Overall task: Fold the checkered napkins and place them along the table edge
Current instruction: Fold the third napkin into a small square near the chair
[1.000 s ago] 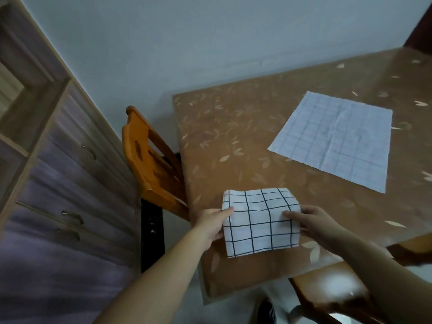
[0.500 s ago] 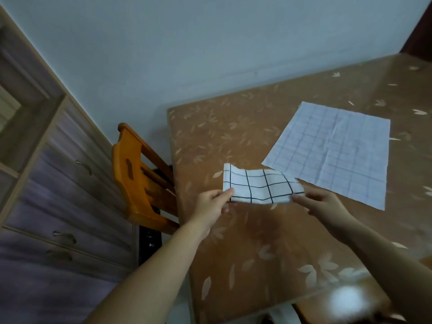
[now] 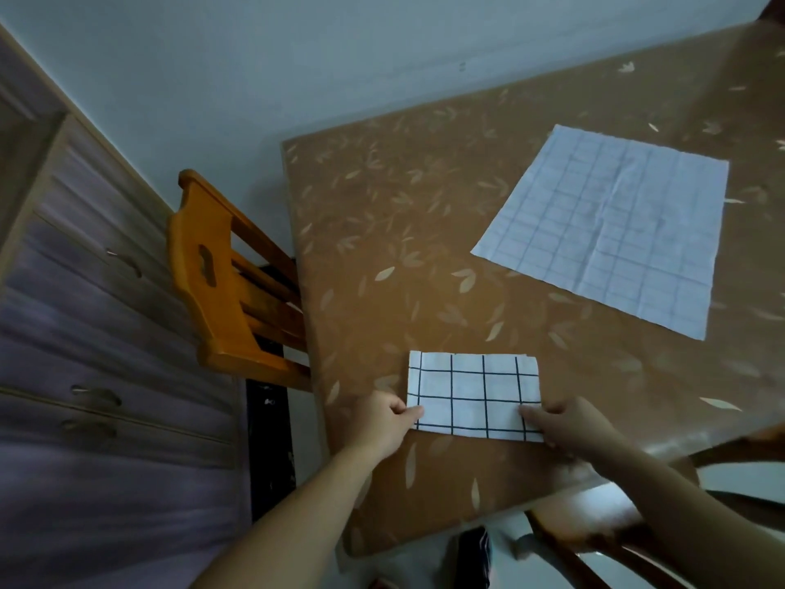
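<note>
White cloth, black grid: folded napkin (image 3: 473,395) lying flat on the surface (image 3: 382,231), long axis running left to right, near the surface's front edge.
Left hand (image 3: 384,423): at the folded napkin's near-left corner, fingers (image 3: 414,414) curled and pinching the cloth there.
Right hand (image 3: 573,425): at the near-right corner, fingers (image 3: 529,414) pressed onto the cloth; thumb hidden, so pinch or plain press, cannot tell.
Key relation: folded napkin just beyond both hands, stretched between them, one hand per near corner; neither nearer, both touching.
Step, at a guess: either one more fold away from the body, or a square-up against the front edge.
Second napkin (image 3: 611,227): paler, faint grid, open and flat, well beyond the folded napkin and to its right; right hand likely the nearer for it.
Chair (image 3: 225,274): orange wood, left of the folded napkin, tucked against the surface's left side.
Drawers (image 3: 85,333): farther left again, past the chair.
Writing, brands, labels: none readable anywhere; only a leaf pattern on the brown surface cover.
Risk, by judgement: glossy cover, so cloth may slide and layers slip when squared.
</note>
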